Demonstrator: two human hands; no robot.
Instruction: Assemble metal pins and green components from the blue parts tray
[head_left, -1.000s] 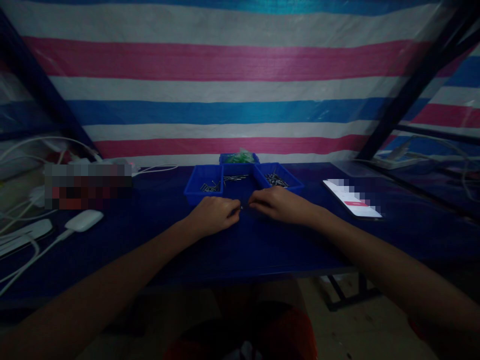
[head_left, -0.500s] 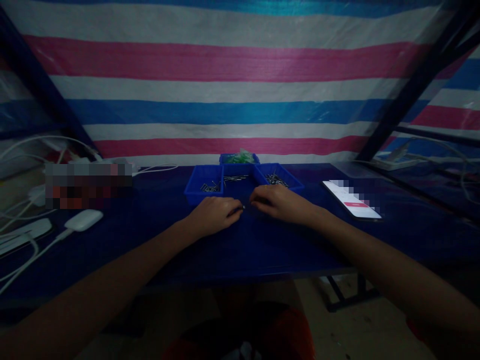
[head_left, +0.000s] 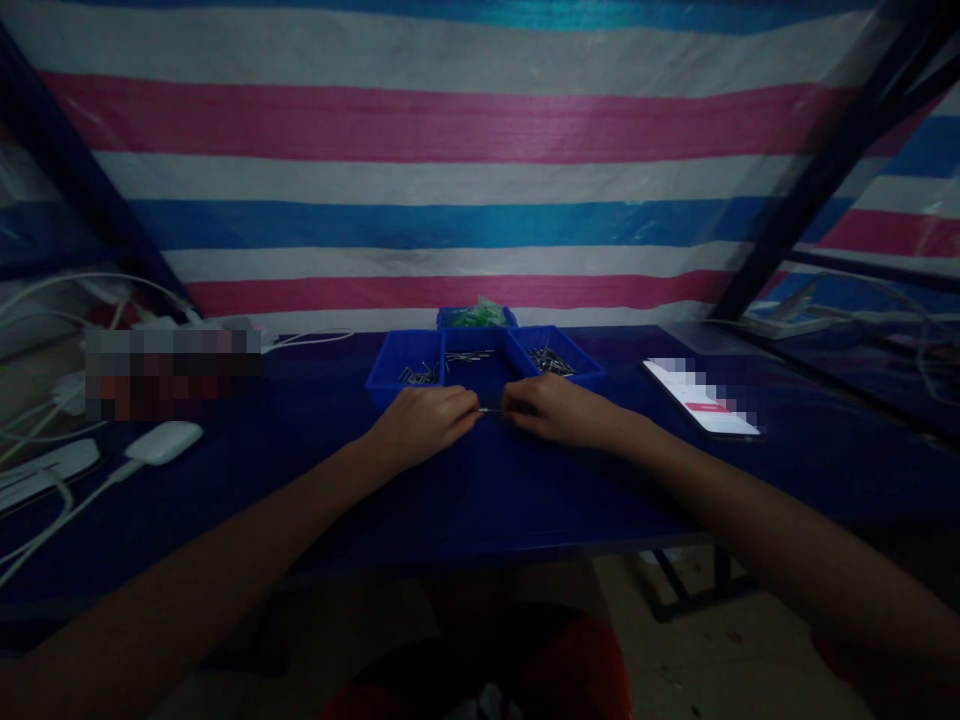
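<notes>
A thin metal pin (head_left: 491, 410) spans the small gap between my two hands, above the blue table. My left hand (head_left: 429, 425) is closed in a pinch around its left end. At its right end the curled fingers of my right hand (head_left: 551, 408) are closed on it. Just beyond my hands stand blue bins: the left bin (head_left: 381, 368) holds small bent-looking metal pieces, and the right bin (head_left: 592, 368) holds a heap of thin metal pieces. Between them lie more thin metal rods (head_left: 466, 356). The pin's exact kind is too small to make out.
Behind, a blue bin (head_left: 444, 322) carries green plastic material (head_left: 480, 314). A lit phone (head_left: 697, 398) lies to the right. White cables and a white adapter (head_left: 165, 442) are on the left. A striped sheet (head_left: 480, 120) hangs behind the table (head_left: 480, 500).
My hands have come closer together. The pin, earlier only a small tip at my left fingers, now shows as a thin line reaching my right fingers.
</notes>
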